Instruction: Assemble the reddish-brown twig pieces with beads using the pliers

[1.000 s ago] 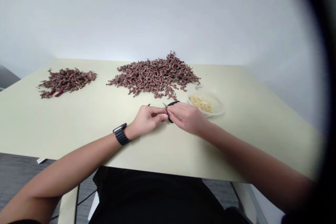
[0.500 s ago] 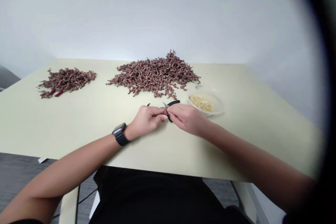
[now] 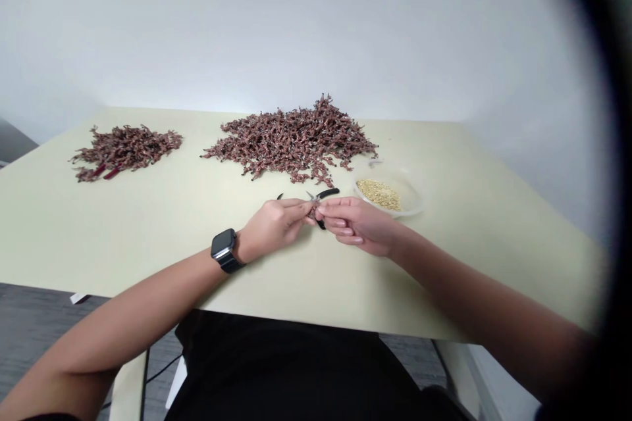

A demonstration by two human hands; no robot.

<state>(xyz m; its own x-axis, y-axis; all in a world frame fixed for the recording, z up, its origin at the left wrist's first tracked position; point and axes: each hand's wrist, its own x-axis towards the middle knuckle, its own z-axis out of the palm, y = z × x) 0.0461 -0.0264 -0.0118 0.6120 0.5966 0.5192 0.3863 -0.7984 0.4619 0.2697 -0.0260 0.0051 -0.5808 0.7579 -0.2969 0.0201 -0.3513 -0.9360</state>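
Note:
My left hand (image 3: 274,223) and my right hand (image 3: 358,227) meet at their fingertips above the table. Between them is a small reddish-brown sprig (image 3: 313,212), pinched in my left fingers. A small pair of black-handled scissors (image 3: 326,194) shows just behind the fingertips, with a metal blade tip and black handle parts sticking out. My right fingers cover part of the scissors, so I cannot tell whether that hand grips them or the sprig. A black watch (image 3: 224,250) sits on my left wrist.
A large heap of dried reddish-brown sprigs (image 3: 291,141) lies just beyond my hands. A smaller heap (image 3: 126,151) lies to the left. To the right, a clear dish (image 3: 415,204) holds pale seeds. All rest on a pale green table (image 3: 148,230).
My right hand has rolled, its fingers now showing more from the side. My left wrist has turned, showing the watch face more. The heaps and the dish stay put.

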